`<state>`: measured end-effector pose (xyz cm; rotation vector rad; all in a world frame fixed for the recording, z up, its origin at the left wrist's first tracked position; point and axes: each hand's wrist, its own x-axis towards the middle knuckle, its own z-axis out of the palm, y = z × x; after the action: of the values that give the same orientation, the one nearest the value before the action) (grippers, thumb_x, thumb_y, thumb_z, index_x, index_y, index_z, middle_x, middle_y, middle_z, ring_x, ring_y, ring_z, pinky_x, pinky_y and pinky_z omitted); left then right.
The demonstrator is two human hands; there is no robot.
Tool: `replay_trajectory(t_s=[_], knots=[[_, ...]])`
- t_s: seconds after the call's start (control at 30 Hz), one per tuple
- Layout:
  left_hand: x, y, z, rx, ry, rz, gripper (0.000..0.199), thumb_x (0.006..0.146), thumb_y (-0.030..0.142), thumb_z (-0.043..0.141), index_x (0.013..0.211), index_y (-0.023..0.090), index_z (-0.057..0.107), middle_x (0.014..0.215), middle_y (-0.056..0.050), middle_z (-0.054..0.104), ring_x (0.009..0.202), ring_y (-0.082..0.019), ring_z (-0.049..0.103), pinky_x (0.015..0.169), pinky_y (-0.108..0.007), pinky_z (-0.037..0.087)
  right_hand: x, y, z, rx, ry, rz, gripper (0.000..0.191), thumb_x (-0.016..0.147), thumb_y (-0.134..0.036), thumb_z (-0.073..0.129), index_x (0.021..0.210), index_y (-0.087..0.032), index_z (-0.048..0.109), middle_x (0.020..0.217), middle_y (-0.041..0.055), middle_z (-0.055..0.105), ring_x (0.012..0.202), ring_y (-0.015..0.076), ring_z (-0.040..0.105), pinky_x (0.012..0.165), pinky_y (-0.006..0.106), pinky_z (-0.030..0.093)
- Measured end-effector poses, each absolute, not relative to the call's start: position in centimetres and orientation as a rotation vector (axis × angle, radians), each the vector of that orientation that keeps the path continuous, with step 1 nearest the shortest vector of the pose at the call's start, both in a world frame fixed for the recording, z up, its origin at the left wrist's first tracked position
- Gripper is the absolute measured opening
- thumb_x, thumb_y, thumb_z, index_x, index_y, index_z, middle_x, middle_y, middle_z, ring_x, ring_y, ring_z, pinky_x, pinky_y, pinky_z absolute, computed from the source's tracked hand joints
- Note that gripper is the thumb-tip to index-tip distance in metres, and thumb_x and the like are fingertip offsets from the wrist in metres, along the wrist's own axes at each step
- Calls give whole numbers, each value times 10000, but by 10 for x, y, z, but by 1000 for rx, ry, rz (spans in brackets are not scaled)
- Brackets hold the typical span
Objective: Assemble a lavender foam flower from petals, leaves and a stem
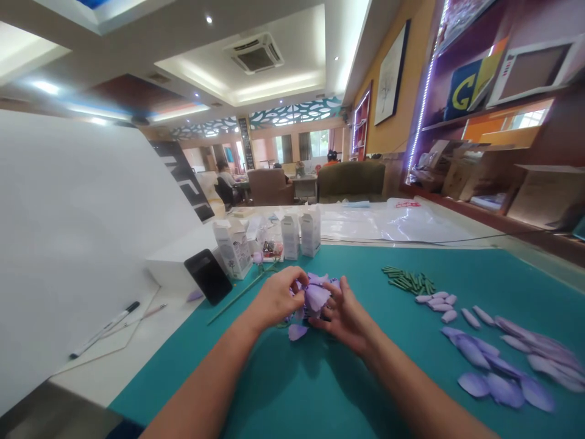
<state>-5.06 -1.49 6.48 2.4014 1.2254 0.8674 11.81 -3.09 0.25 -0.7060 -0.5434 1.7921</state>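
A light purple artificial flower (317,297) with thin, overlapping petals is between my hands, just above the teal mat. My left hand (276,299) is closed, thumb and forefinger pinched at the flower's left side. Around its right side curl the fingers of my right hand (350,317), with some fingertips hidden behind petals. One loose purple petal (297,332) shows just under the flower. Left of my left hand, a green stem (237,300) lies slanted on the mat, near a small purple bud (258,257).
Right on the teal mat (365,378) lie green sticks (406,279), small purple buds (441,302) and loose petals (503,387). Behind stand white boxes (290,236). A black phone (208,276) leans at left, near a marker (105,329). People sit in the background.
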Motion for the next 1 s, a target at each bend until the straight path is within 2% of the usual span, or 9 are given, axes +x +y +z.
replay_trajectory(t_s=[0.2, 0.37, 0.57, 0.73, 0.8, 0.87, 1.0], knots=[[-41, -23, 70, 2771, 1228, 619, 184, 740, 109, 481, 870, 208, 567, 867, -6, 596, 750, -147, 561, 696, -262, 431, 104, -33, 1, -707, -504, 1833, 507, 924, -620, 312, 1030, -208, 587, 787, 54, 692, 709, 197, 640, 701, 414, 530], [-27, -25, 71, 2935, 1244, 432, 175, 775, 116, 485, 892, 202, 583, 903, -36, 609, 795, -181, 571, 747, -299, 439, 108, -38, -1, -588, -438, 1875, 542, 924, -622, 302, 948, -188, 625, 765, 64, 711, 713, 205, 662, 763, 438, 522], [-13, -24, 61, 2993, 1170, 453, 175, 800, 122, 489, 907, 199, 604, 918, -64, 632, 834, -210, 593, 778, -333, 437, 118, -45, -2, -559, -398, 1882, 504, 938, -570, 347, 1099, -180, 622, 925, 90, 735, 852, 232, 682, 845, 481, 504], [-22, -14, 58, 2863, 1069, 607, 205, 802, 265, 585, 1002, 223, 606, 1014, -42, 655, 900, -205, 605, 794, -304, 440, 123, -43, -5, -584, -322, 1856, 447, 945, -524, 380, 1083, -173, 622, 900, 98, 737, 794, 230, 692, 863, 513, 497], [-37, 0, 57, 2725, 1199, 676, 228, 830, 344, 574, 1024, 229, 607, 1035, -34, 660, 911, -187, 610, 788, -268, 447, 125, -41, -5, -617, -278, 1833, 431, 928, -533, 419, 1097, -183, 606, 923, 96, 734, 825, 240, 692, 869, 528, 496], [-57, 20, 54, 2576, 1602, 605, 184, 857, 346, 535, 987, 247, 621, 1040, -11, 663, 915, -165, 613, 803, -244, 444, 126, -40, -5, -636, -248, 1820, 434, 909, -542, 458, 1142, -196, 581, 967, 98, 727, 888, 257, 686, 874, 541, 495], [-97, 56, 37, 2396, 2016, 529, 199, 875, 212, 453, 976, 191, 624, 1048, -101, 662, 988, -240, 609, 844, -339, 434, 130, -38, -3, -656, -221, 1807, 448, 899, -541, 480, 1175, -197, 556, 990, 110, 717, 930, 276, 680, 860, 546, 507]])
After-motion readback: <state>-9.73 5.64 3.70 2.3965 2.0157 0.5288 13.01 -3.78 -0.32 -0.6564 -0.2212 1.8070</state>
